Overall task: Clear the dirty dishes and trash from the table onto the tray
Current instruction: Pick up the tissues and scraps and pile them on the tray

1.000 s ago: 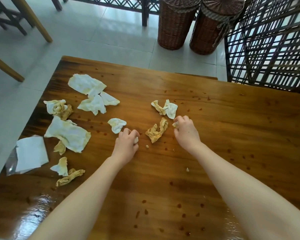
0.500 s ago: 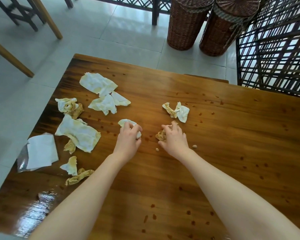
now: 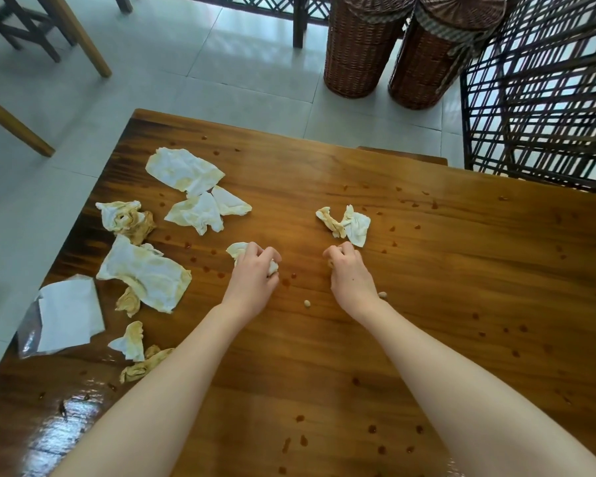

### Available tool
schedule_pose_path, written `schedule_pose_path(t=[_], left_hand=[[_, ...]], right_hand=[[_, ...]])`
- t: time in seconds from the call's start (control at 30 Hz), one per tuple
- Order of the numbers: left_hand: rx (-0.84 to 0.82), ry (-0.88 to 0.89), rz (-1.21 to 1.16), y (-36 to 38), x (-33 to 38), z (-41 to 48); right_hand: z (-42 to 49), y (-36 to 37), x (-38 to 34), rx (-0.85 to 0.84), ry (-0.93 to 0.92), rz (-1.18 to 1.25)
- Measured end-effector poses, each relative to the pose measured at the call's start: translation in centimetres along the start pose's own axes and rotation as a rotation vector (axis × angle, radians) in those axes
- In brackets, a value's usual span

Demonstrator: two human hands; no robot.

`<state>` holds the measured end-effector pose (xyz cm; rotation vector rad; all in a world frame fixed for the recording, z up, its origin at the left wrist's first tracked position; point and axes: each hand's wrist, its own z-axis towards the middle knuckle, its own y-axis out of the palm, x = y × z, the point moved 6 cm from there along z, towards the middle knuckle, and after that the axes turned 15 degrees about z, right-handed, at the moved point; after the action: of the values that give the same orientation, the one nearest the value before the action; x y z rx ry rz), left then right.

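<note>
"While both hands work at the middle of the table (image 3: 461,270), what do they hold?"

"The left hand (image 3: 253,273) has its fingers curled round a white napkin (image 3: 236,249); one end of it sticks out toward the table's left side. The right hand (image 3: 350,273) has its fingers curled round a brown wad (image 3: 330,261), of which only a small bit shows."

"How to do this step well?"

"I think it is good to close the fingers fully round each piece before lifting, because the paper looks greasy and soft, and a part can tear off. Then gather more into the same fist: the napkin pair (image 3: 346,223) just beyond the right hand, toward the table's far edge, and the stained napkins (image 3: 145,273) along the table's left side."

"And the small things?"

"Two crumbs (image 3: 307,303) lie beside the right wrist, toward the table's near edge. They want a fingertip pinch, or a sweep with a napkin. The tray is not in view, so I cannot say where to carry all this."
</note>
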<state>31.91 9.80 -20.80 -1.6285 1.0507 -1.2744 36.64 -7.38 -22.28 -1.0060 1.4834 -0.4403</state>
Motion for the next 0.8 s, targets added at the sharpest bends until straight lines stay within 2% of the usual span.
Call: schedule_pose_path(t=[0.33,0.53,0.8], left_hand=[[0.002,0.026,0.011,0.1,1.6,3.1],[-0.025,0.05,-0.003,0.3,2.8,5.8],[-0.1,0.171,-0.004,1.6,6.4,9.5]], right_hand=[[4.2,-4.3,1.3,0.122,0.017,0.049],[6.3,-2.8,3.0,-0.066,0.163,0.058],[5.8,-3.3,2.7,0.049,0.029,0.064]])
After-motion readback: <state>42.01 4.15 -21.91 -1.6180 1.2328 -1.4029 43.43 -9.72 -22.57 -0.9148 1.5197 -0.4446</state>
